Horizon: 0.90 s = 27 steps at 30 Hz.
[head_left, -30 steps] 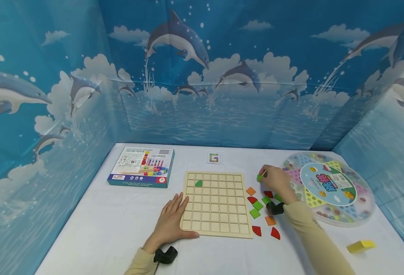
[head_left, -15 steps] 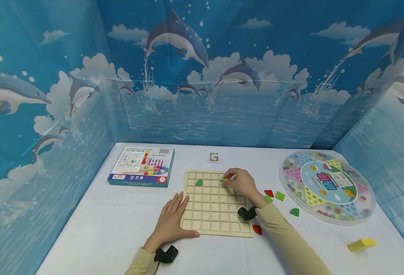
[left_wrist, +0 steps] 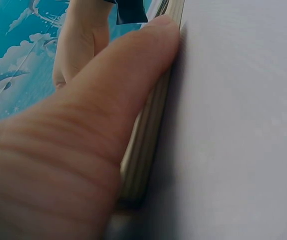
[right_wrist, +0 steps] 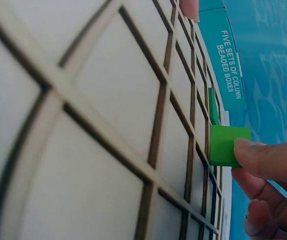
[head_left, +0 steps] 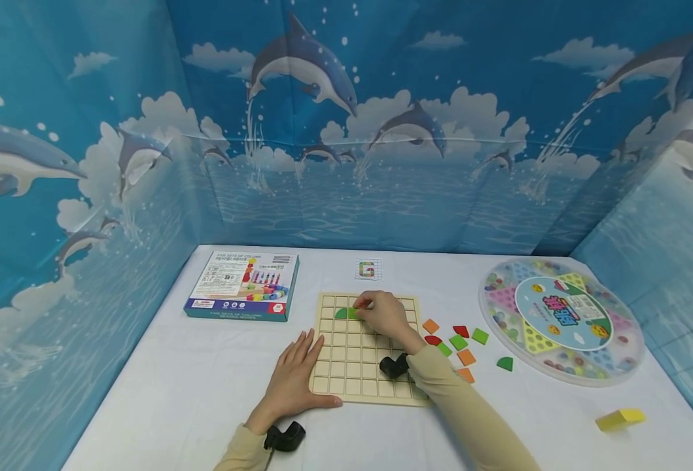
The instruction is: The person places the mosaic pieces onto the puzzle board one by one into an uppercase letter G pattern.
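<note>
A wooden grid board (head_left: 360, 369) lies on the white table. My left hand (head_left: 292, 379) rests at its lower left corner, fingers spread along the left edge; in the left wrist view the thumb (left_wrist: 118, 70) lies against the board's side. My right hand (head_left: 384, 315) pinches a light green square tile (right_wrist: 226, 145) between thumb and fingers at the board's second row. Just left of that tile, a dark green quarter-round tile (head_left: 341, 314) sits in a cell. Whether the square tile is fully inside its cell cannot be seen.
Right of the board lie loose orange (head_left: 466, 357), red (head_left: 461, 331) and green tiles (head_left: 480, 336). A pattern card (head_left: 369, 269) lies behind the board. A boxed set (head_left: 241, 286) stands left, a round game board (head_left: 561, 320) right, with a yellow block (head_left: 620, 419) nearer.
My right hand has carried the green square tile from the loose pieces leftward over the board, to beside the quarter-round tile. My left hand has stayed in place.
</note>
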{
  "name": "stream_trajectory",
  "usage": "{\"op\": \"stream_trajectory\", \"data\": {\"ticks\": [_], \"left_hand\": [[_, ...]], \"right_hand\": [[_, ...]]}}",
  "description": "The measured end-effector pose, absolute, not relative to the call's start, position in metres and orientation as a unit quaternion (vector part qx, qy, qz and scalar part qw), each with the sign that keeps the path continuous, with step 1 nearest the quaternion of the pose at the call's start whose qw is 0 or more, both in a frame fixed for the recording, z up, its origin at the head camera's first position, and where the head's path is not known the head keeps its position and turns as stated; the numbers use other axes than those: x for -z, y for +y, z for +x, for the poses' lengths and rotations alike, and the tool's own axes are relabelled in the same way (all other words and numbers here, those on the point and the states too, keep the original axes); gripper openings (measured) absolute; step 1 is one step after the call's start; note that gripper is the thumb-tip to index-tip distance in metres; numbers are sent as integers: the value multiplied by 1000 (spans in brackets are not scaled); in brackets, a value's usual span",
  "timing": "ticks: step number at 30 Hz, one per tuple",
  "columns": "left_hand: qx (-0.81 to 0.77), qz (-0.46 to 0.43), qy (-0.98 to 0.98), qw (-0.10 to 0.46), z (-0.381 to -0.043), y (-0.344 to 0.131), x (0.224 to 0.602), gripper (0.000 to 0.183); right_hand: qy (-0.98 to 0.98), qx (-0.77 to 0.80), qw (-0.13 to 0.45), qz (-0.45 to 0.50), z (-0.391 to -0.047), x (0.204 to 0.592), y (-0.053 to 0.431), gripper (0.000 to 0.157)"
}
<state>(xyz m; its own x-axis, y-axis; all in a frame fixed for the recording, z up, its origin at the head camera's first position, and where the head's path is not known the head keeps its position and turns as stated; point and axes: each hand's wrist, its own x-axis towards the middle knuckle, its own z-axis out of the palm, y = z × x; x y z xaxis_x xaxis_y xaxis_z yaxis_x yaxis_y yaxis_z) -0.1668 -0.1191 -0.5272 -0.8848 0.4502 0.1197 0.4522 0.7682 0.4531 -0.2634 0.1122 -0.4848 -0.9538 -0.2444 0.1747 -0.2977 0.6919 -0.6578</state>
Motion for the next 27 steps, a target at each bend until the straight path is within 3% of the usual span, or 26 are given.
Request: {"op": "stream_trajectory", "data": {"ticks": [20, 27], "left_hand": [[243, -240, -940, 6, -166, -119, 527, 118], [240, -242, -940, 3, -167, -119, 527, 118]], "right_hand": [[-942, -297, -5, 158, -266, 487, 118, 19], [-927, -314, -41, 201, -262, 481, 129, 27]]}}
